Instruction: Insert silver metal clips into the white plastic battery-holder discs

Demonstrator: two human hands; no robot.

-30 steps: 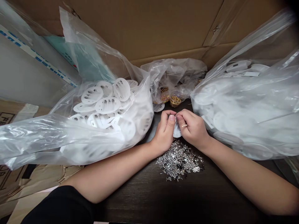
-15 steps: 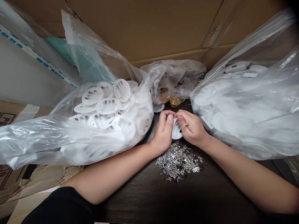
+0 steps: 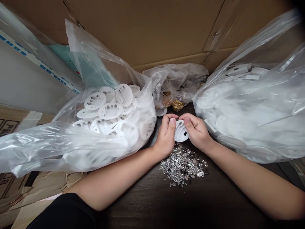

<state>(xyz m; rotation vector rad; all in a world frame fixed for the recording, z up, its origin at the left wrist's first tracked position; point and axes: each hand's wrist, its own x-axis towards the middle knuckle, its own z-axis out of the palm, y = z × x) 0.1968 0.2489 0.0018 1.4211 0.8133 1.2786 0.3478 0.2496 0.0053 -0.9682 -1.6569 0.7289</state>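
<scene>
Both hands meet over the dark tabletop and pinch one small white plastic disc (image 3: 181, 133) between them. My left hand (image 3: 166, 135) grips its left edge with thumb and curled fingers. My right hand (image 3: 196, 132) holds the right edge, thumb pressed on the disc's face, and a thin gold-coloured piece shows among its fingers. A heap of small silvery metal clips (image 3: 183, 165) lies just below the hands.
A clear bag of white slotted discs (image 3: 107, 108) sits at the left. Another large clear bag of white parts (image 3: 250, 108) fills the right. A smaller bag with gold-coloured metal bits (image 3: 177, 103) lies behind the hands. Cardboard walls (image 3: 147, 31) close the back.
The white disc has turned, so more of its face shows between the hands. My right thumb has shifted onto it. The view has dropped slightly.
</scene>
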